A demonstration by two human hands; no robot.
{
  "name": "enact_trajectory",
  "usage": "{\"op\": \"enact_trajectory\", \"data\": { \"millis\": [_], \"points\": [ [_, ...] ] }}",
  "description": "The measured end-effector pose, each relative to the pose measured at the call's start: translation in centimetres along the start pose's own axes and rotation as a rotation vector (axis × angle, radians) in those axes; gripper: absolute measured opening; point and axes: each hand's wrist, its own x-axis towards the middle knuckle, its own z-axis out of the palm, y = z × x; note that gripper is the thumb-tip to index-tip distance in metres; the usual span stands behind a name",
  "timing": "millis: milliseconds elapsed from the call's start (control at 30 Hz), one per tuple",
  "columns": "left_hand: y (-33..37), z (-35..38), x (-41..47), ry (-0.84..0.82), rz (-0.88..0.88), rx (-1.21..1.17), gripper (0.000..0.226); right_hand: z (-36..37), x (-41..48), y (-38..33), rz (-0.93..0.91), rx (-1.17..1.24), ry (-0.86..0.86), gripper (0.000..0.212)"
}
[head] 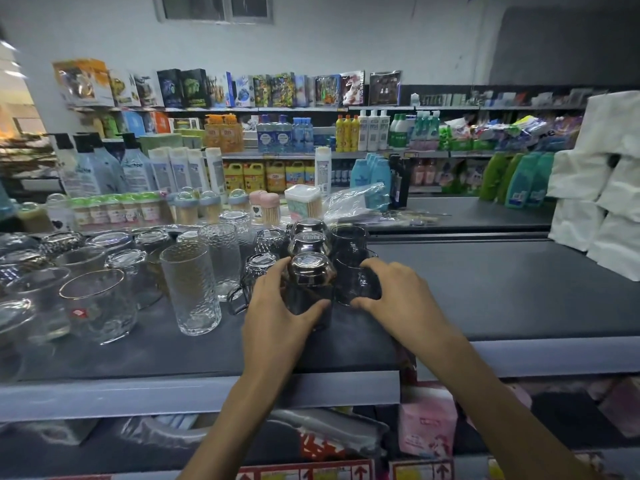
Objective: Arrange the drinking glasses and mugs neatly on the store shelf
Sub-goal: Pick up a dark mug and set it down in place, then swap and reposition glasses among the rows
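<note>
— Where are your hands, seen from the head?
— My left hand (277, 317) has its fingers (275, 270) curled round an upturned smoked glass (308, 275). My right hand (398, 292) grips the dark glass (356, 282) just beside it, thumb and fingers closed round it.
— And where do those stand?
— On the dark shelf (485, 289), at the front of a row of dark glasses, with clear tumblers (192, 285) and mugs (100, 306) to the left

White wall (346, 46), high window (214, 6), stocked shelves (381, 108)
</note>
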Motion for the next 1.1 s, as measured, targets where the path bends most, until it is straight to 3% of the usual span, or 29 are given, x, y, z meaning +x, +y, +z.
{"op": "enact_trajectory", "data": {
  "millis": [600, 867, 1100],
  "points": [
    [-0.9, -0.1, -0.5, -0.047, -0.034, -0.065, 0.084, 0.0, -0.8, 0.0, 0.003, -0.004, 0.085, 0.07],
    [-1.1, -3.1, -2.4, 0.009, -0.012, -0.093, 0.064, -0.8, -3.8, -3.2, -0.167, 0.063, 0.401, 0.04],
    [-0.8, -8.2, -2.7, 0.075, 0.116, 0.039, 0.046, 0.1, -4.1, -8.0, -0.328, 0.248, 0.358, 0.033]
  ]
}}
